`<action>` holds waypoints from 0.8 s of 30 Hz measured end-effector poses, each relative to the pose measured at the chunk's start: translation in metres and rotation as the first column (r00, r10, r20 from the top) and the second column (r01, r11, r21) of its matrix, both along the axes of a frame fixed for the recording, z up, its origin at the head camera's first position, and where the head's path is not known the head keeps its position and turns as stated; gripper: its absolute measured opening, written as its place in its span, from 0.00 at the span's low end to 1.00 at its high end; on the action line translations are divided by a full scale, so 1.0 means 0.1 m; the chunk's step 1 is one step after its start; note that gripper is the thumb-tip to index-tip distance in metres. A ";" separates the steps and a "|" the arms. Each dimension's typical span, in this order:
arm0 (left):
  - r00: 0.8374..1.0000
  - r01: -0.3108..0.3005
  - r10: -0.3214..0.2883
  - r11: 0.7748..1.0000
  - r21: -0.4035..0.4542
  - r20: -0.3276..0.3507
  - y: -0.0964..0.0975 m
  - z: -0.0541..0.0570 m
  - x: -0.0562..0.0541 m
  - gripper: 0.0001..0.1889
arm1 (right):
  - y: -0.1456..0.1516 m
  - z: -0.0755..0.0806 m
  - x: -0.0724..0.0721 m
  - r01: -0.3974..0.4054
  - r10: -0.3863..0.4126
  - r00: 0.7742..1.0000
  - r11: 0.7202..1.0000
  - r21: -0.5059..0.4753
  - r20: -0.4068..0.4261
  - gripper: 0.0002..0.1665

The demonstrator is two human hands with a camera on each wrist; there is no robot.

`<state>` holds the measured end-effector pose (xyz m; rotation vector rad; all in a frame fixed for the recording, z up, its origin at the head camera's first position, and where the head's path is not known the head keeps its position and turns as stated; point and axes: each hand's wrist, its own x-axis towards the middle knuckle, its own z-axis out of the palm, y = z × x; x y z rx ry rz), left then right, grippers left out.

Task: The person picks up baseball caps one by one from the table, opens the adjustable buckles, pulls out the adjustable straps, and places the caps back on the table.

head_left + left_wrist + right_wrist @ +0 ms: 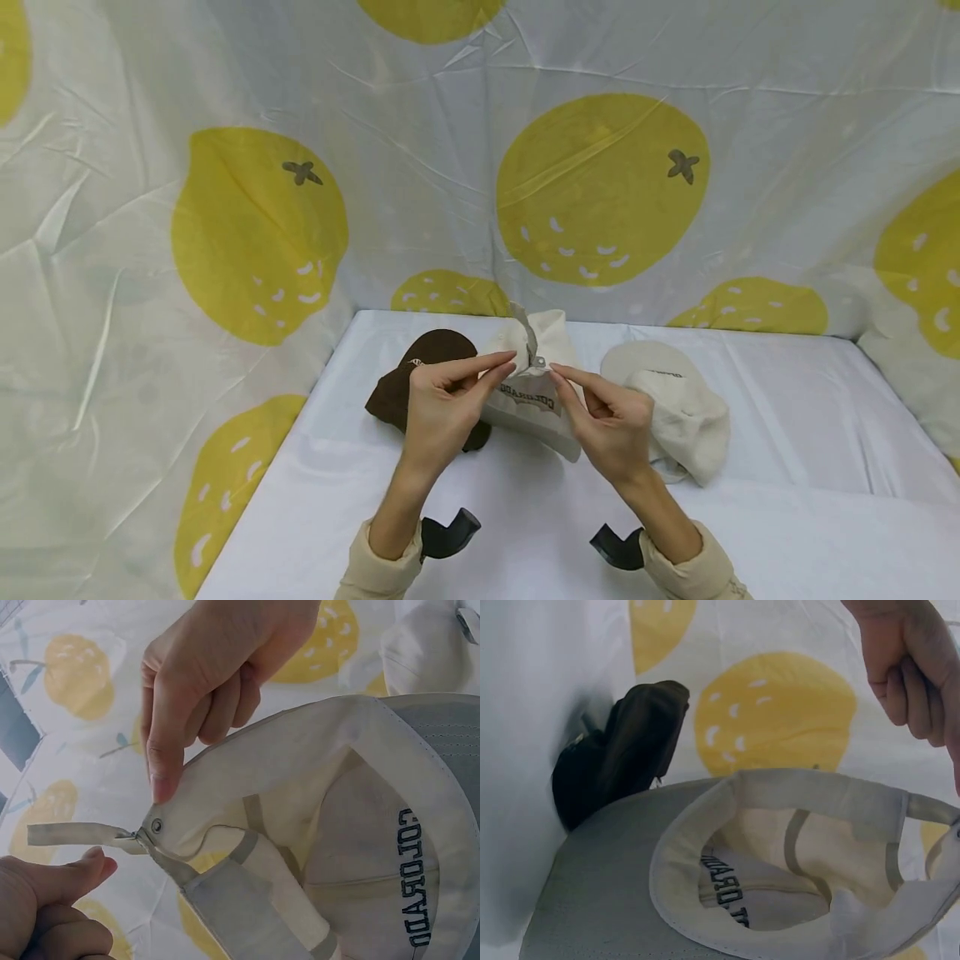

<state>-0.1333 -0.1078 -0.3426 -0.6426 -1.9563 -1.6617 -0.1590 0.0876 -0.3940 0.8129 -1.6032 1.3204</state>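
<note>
A light-coloured cap (536, 400) with dark COLORADO lettering is held up in the middle, its inside showing in both wrist views. Thumb and index finger of my left hand (446, 408) come together in a pinch at its back strap (71, 834), beside the small metal buckle (131, 835); the exact contact is hard to see. My right hand (611, 417) pinches the cap's back edge near a metal eyelet (157, 825). The strap's loose end sticks out past the buckle. In the right wrist view, only my left hand (911, 675) shows.
A dark brown cap (390, 396) lies on the left of the white-covered table (300, 508). Another cream cap (675, 400) lies to the right. A lemon-print cloth (420, 167) hangs behind and at the sides. Black curved pieces (450, 533) sit at both wrists.
</note>
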 end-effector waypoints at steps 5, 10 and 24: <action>0.998 -0.014 0.010 0.998 -0.053 -0.070 0.06 -0.09 -0.06 0.10 | 0.01 0.00 0.00 0.016 -0.015 0.999 1.000 -0.018 0.042 0.14; 0.990 -0.051 0.039 0.995 -0.087 -0.139 0.09 -0.14 -0.11 0.11 | 0.01 0.00 0.01 0.012 -0.010 0.998 1.000 -0.025 0.060 0.14; 0.978 -0.088 0.059 0.987 -0.136 -0.202 0.17 -0.21 -0.15 0.10 | 0.03 0.02 0.03 0.008 -0.006 0.995 1.000 -0.027 0.101 0.12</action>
